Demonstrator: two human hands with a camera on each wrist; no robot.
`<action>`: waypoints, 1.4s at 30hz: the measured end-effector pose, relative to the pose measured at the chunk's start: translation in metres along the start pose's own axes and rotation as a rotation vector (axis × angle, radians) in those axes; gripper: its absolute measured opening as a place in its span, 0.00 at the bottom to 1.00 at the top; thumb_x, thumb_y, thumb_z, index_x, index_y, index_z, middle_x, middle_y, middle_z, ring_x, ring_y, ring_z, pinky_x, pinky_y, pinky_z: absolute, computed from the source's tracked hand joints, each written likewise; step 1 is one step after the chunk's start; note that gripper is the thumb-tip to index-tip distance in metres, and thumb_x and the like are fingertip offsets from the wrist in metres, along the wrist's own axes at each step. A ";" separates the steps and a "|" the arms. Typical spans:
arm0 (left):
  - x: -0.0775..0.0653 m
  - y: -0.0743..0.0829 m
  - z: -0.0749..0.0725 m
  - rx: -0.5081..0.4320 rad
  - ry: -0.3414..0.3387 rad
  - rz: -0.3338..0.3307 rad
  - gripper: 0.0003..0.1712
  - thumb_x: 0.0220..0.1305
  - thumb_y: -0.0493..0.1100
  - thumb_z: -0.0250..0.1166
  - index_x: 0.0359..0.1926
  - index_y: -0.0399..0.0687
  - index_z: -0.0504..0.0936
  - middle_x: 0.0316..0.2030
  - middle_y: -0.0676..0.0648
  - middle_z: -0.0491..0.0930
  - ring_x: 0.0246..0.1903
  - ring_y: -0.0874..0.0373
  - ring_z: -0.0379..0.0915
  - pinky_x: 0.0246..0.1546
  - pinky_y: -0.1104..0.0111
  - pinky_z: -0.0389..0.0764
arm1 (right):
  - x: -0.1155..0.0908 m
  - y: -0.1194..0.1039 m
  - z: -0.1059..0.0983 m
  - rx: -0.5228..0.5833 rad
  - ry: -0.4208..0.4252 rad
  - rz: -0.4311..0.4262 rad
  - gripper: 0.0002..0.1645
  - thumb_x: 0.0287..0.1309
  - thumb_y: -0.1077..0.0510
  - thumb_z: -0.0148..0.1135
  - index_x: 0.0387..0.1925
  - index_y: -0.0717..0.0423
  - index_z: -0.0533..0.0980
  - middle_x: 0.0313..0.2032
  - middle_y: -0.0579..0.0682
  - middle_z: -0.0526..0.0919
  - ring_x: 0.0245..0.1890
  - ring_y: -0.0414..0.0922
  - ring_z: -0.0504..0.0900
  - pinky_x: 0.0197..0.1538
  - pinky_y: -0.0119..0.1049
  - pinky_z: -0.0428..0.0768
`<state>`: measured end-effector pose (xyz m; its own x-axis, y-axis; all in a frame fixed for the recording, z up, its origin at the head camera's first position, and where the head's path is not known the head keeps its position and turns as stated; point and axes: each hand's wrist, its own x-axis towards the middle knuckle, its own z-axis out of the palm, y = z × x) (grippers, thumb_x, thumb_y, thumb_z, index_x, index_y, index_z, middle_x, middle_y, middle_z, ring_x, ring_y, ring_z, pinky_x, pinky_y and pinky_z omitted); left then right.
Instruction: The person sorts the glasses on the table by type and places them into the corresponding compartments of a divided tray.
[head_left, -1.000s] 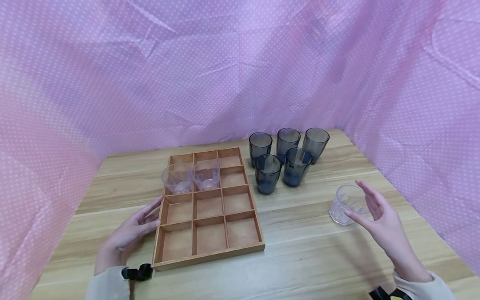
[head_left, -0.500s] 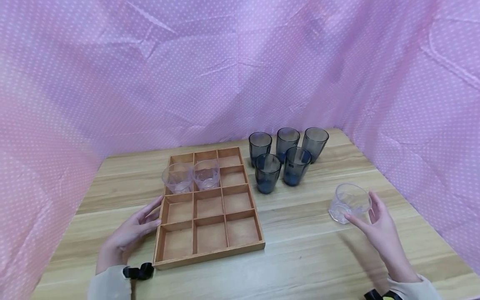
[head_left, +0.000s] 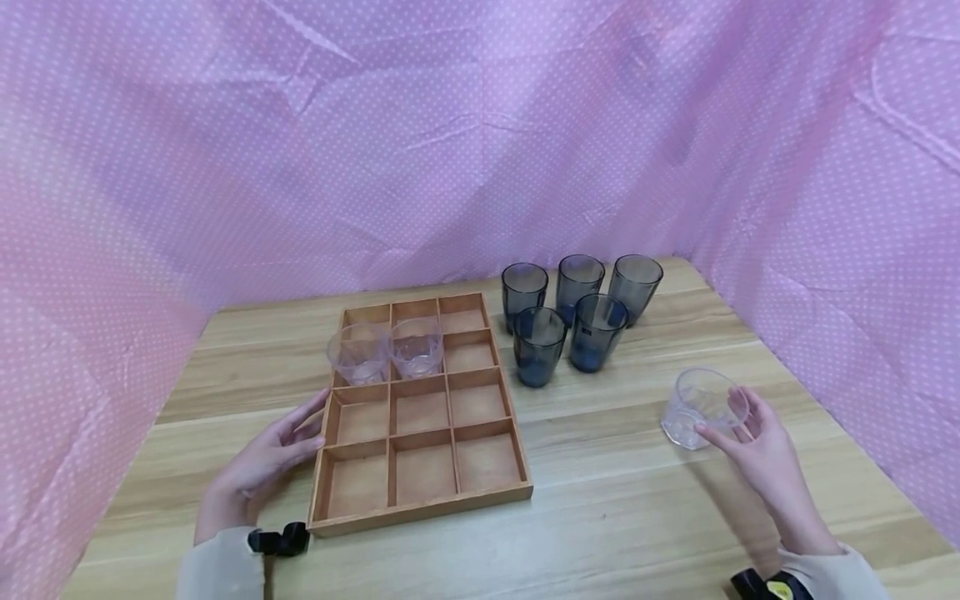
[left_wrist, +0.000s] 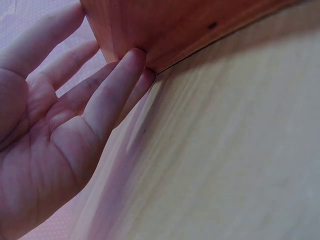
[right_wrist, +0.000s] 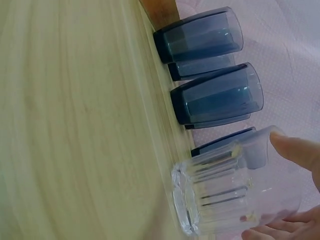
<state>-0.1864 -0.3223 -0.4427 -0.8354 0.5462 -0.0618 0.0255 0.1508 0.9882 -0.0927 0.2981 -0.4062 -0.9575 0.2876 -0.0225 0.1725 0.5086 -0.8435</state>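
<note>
A clear glass tumbler (head_left: 686, 412) stands on the right side of the table. My right hand (head_left: 765, 454) holds it near the rim, the thumb on the near side and the fingers round the far side. In the right wrist view, the thumb lies on the rim of the fluted tumbler (right_wrist: 215, 192). At the left, my left hand (head_left: 266, 458) rests its fingertips against the side of a divided wooden tray (head_left: 420, 505). The left wrist view has those nearly straight fingers (left_wrist: 107, 100) touching the tray's outer wall (left_wrist: 165, 30).
Two clear tumblers, one on the left (head_left: 360, 358) and one beside it (head_left: 417, 350), sit in tray compartments of the second row. Several smoky blue-grey glasses (head_left: 537, 350) stand behind, right of the tray. Pink dotted cloth (head_left: 480, 150) hangs around the table.
My right hand has closed in on the clear tumbler, its fingers drawing together from a wide spread onto the rim. The left hand keeps its place at the tray.
</note>
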 end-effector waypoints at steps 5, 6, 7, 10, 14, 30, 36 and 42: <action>0.000 0.000 -0.001 0.022 0.005 -0.016 0.43 0.70 0.34 0.55 0.77 0.47 0.40 0.73 0.29 0.29 0.58 0.86 0.58 0.56 0.85 0.67 | 0.002 -0.003 -0.001 -0.087 0.055 -0.002 0.59 0.55 0.51 0.70 0.73 0.68 0.44 0.69 0.71 0.57 0.67 0.69 0.59 0.46 0.06 0.67; 0.000 0.000 -0.001 0.029 0.005 -0.019 0.43 0.69 0.34 0.55 0.77 0.47 0.40 0.73 0.30 0.29 0.58 0.86 0.57 0.56 0.85 0.67 | 0.002 -0.003 -0.001 -0.092 0.067 0.002 0.58 0.54 0.51 0.71 0.73 0.68 0.45 0.69 0.71 0.59 0.66 0.69 0.60 0.43 0.05 0.67; 0.000 0.000 -0.001 0.034 0.005 -0.022 0.43 0.69 0.34 0.55 0.77 0.47 0.40 0.74 0.30 0.29 0.58 0.87 0.57 0.56 0.85 0.67 | 0.001 -0.003 0.000 -0.090 0.075 0.005 0.58 0.54 0.51 0.71 0.73 0.69 0.46 0.68 0.71 0.60 0.66 0.69 0.61 0.41 0.04 0.67; 0.000 0.000 -0.001 0.037 0.005 -0.022 0.44 0.69 0.34 0.55 0.77 0.47 0.40 0.74 0.30 0.29 0.58 0.87 0.57 0.56 0.84 0.67 | 0.001 -0.004 0.003 -0.072 0.095 0.029 0.58 0.52 0.51 0.73 0.73 0.67 0.48 0.68 0.71 0.62 0.66 0.67 0.61 0.40 0.05 0.68; 0.001 0.000 -0.001 0.045 0.008 -0.022 0.44 0.69 0.35 0.55 0.77 0.47 0.40 0.74 0.30 0.29 0.60 0.84 0.57 0.57 0.84 0.67 | 0.000 -0.006 0.005 -0.053 0.099 0.053 0.57 0.52 0.51 0.73 0.73 0.65 0.50 0.69 0.70 0.62 0.68 0.63 0.62 0.42 0.06 0.70; 0.000 0.003 -0.001 0.050 0.014 -0.030 0.44 0.69 0.36 0.56 0.77 0.47 0.40 0.74 0.31 0.29 0.59 0.84 0.57 0.57 0.84 0.68 | -0.014 -0.043 0.036 0.072 -0.001 -0.105 0.49 0.49 0.57 0.75 0.68 0.65 0.60 0.59 0.48 0.76 0.49 0.13 0.67 0.48 0.11 0.74; -0.001 0.004 0.000 0.024 0.015 -0.031 0.44 0.69 0.35 0.55 0.77 0.46 0.40 0.74 0.31 0.29 0.59 0.85 0.57 0.57 0.84 0.68 | -0.015 -0.061 0.055 0.131 -0.082 -0.128 0.49 0.47 0.58 0.75 0.68 0.61 0.61 0.60 0.45 0.77 0.51 0.15 0.69 0.49 0.13 0.74; -0.001 0.003 0.001 0.020 0.022 -0.048 0.43 0.70 0.36 0.55 0.77 0.48 0.41 0.75 0.32 0.29 0.63 0.79 0.55 0.57 0.84 0.68 | -0.016 -0.080 0.073 0.215 -0.165 -0.136 0.49 0.45 0.62 0.76 0.67 0.63 0.62 0.64 0.64 0.71 0.52 0.17 0.70 0.52 0.16 0.74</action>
<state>-0.1849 -0.3217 -0.4397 -0.8475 0.5202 -0.1057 -0.0040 0.1929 0.9812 -0.1081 0.1935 -0.3776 -0.9962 0.0834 0.0265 0.0039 0.3448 -0.9387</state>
